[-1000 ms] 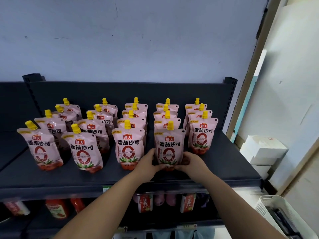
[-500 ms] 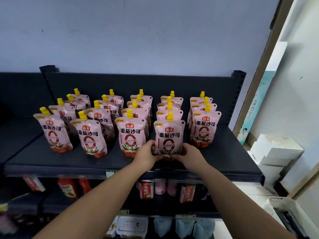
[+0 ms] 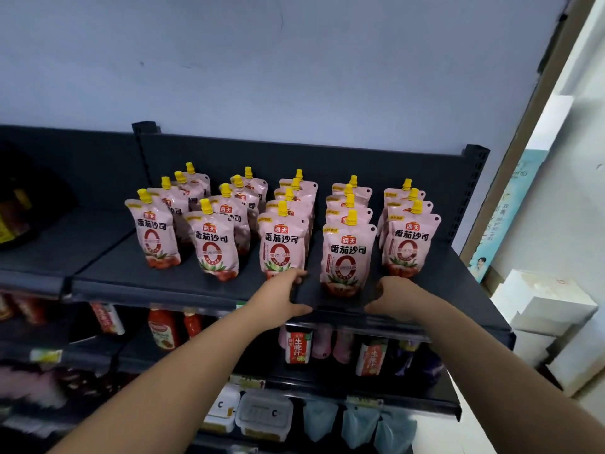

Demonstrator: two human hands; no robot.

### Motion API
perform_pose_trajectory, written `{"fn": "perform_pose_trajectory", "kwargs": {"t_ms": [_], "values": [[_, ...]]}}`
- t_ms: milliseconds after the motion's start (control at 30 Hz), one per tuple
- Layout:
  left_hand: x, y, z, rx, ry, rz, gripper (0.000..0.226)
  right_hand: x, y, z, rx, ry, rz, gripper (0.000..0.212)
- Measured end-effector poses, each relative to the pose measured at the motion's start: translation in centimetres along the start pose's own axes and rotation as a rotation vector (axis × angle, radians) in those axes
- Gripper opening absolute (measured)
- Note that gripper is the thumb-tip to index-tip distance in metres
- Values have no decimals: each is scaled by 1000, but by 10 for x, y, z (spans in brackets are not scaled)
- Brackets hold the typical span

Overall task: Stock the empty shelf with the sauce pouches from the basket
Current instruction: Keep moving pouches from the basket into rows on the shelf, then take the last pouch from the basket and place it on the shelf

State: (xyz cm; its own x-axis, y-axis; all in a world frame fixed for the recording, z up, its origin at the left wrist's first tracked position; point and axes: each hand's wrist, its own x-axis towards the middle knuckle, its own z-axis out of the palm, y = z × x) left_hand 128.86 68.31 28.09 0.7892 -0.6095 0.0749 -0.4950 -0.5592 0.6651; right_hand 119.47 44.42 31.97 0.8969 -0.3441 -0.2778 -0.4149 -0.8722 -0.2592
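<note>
The front tomato-sauce pouch (image 3: 348,257) stands upright near the front edge of the dark shelf (image 3: 183,290), free between the hands. The left hand (image 3: 283,298) and right hand (image 3: 394,298) hover at that edge, fingers loosely curved, holding nothing. It looks soft, glossy and liquid-filled, so likely to sag or tip. It is best taken across both sides of the mid-body, or by the stiff yellow cap (image 3: 352,216). The label reads 海天 on a red badge, 番茄沙司, and a large red "0"; beneath the shelf a bottle (image 3: 298,347) reads 生腌汁.
</note>
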Motion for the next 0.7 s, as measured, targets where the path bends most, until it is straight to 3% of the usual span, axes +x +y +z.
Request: {"fn": "perform_pose_trajectory", "kwargs": {"t_ms": [133, 267, 400, 567, 700], "values": [[-33, -26, -53, 169, -8, 8, 68, -20, -53, -19, -215, -105, -2, 68], [-79, -61, -115, 409, 5, -66, 66, -33, -143, -10, -398, -57, -150, 56], [-143, -115, -177, 607, 14, -219, 69, -45, -251, 27, -380, -23, -331, 53], [-236, -190, -243, 594, 52, -425, 77, -65, -373, 83, -275, -10, -548, 53], [-306, -239, -286, 569, 116, -555, 79, -80, -458, 126, -280, -29, -706, 71]]}}
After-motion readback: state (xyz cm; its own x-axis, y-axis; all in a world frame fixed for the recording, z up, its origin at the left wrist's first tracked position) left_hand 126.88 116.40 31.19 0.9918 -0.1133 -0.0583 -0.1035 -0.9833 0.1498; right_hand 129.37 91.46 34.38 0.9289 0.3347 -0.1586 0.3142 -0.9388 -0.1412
